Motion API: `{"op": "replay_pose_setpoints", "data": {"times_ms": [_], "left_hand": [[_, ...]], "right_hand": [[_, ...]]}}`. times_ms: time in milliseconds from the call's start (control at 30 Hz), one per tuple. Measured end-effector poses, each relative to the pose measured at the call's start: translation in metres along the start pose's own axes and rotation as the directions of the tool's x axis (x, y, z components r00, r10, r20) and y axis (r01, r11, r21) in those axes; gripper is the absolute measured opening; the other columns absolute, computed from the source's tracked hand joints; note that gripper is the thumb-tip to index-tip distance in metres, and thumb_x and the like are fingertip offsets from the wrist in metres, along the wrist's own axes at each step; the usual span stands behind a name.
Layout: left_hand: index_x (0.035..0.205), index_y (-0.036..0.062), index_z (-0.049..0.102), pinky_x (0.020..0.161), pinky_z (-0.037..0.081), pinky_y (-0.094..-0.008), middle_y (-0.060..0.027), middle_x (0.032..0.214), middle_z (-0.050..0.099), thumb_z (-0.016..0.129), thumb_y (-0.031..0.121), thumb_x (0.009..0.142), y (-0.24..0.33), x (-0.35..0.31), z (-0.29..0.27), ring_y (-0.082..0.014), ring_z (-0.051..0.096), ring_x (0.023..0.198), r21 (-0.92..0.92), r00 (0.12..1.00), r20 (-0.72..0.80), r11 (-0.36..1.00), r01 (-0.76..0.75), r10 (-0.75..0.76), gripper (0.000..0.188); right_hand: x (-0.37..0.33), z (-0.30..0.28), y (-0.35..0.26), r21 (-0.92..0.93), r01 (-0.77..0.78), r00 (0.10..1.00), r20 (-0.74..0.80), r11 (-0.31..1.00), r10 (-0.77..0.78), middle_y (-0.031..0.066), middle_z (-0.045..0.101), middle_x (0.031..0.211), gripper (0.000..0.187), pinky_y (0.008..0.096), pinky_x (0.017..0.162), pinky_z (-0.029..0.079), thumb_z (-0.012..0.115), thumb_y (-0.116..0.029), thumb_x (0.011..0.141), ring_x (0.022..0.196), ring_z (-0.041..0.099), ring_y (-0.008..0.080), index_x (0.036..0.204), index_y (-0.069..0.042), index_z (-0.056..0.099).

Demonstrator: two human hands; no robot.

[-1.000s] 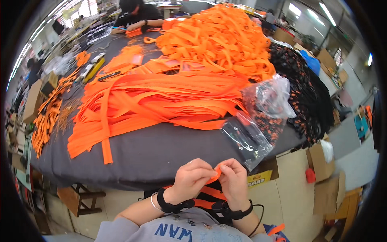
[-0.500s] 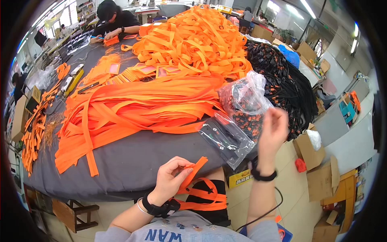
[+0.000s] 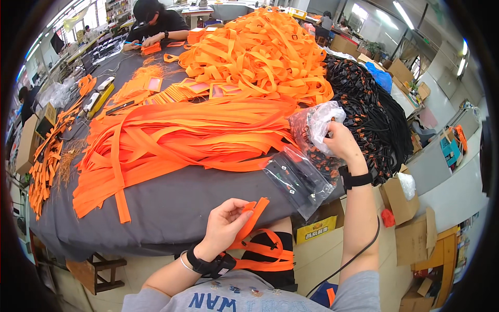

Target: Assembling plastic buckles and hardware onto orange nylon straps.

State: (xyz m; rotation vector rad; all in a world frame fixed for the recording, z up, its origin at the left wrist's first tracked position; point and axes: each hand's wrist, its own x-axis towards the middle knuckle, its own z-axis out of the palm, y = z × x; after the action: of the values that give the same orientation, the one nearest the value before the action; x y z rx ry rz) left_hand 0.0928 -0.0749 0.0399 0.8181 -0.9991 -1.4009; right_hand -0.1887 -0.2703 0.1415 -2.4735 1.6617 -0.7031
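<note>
Currently, left hand [image 3: 224,226] pinching orange strap [image 3: 253,219] by near edge of tabletop [image 3: 171,208]; right hand [image 3: 343,141] at plastic bag [image 3: 316,130] on right, cannot tell whether pinching; strap bundle [image 3: 192,132] farther left.

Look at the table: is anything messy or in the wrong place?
One orange strap lies crosswise over the long strap bundle, its end poking onto the dark tablecloth, while most others run sideways. Wispy orange threads lie tangled at the left. I see no clear damage.
</note>
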Motion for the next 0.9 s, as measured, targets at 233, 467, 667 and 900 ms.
{"op": "replay_pose_setpoints", "data": {"times_ms": [233,467,667,900], "left_hand": [[0.099,-0.0022,0.06,0.079,0.048,-0.0209,-0.0045,0.095,0.062,0.061,-0.004,0.086,-0.003,-0.001,0.001,-0.0077,0.058,0.086,-0.049,1.0,0.001,0.998,0.025,-0.025,0.013],[0.102,-0.0029,0.058,0.081,0.048,-0.0202,-0.0035,0.096,0.061,0.058,-0.005,0.087,0.001,0.0,-0.003,-0.0073,0.058,0.09,-0.004,0.999,0.042,1.0,0.008,-0.008,0.015],[0.101,-0.0027,0.059,0.079,0.047,-0.0197,-0.0032,0.096,0.061,0.058,-0.005,0.087,-0.002,-0.001,-0.003,-0.0066,0.057,0.088,-0.044,1.0,0.019,0.999,0.012,-0.011,0.014],[0.095,-0.003,0.059,0.075,0.047,-0.0189,-0.0014,0.093,0.056,0.059,-0.003,0.087,-0.006,0.003,0.002,-0.0054,0.055,0.084,-0.015,1.0,0.025,1.0,0.002,-0.002,0.008]], "right_hand": [[-0.011,-0.004,-0.014,-0.027,-0.068,0.998,0.017,0.997,0.068,0.0193,0.062,0.086,0.016,0.0392,0.074,0.048,0.067,-0.009,0.07,0.082,0.061,0.0353,0.079,0.003,0.064],[-0.013,-0.006,-0.004,-0.131,0.054,0.999,0.013,0.99,-0.053,0.0195,0.062,0.077,0.018,0.0385,0.067,0.049,0.066,-0.009,0.069,0.072,0.062,0.0335,0.084,0.001,0.065],[-0.025,-0.002,0.005,0.571,-0.218,0.887,-0.222,0.791,0.405,0.0083,0.066,0.075,0.012,0.027,0.061,0.048,0.065,-0.005,0.078,0.068,0.063,0.0155,0.088,0.002,0.066],[-0.091,-0.005,-0.06,0.942,0.152,0.879,-0.268,0.3,0.395,0.0114,0.063,0.092,0.016,0.0272,0.076,0.05,0.057,0.006,0.083,0.082,0.062,0.0163,0.099,0.005,0.061]]}}
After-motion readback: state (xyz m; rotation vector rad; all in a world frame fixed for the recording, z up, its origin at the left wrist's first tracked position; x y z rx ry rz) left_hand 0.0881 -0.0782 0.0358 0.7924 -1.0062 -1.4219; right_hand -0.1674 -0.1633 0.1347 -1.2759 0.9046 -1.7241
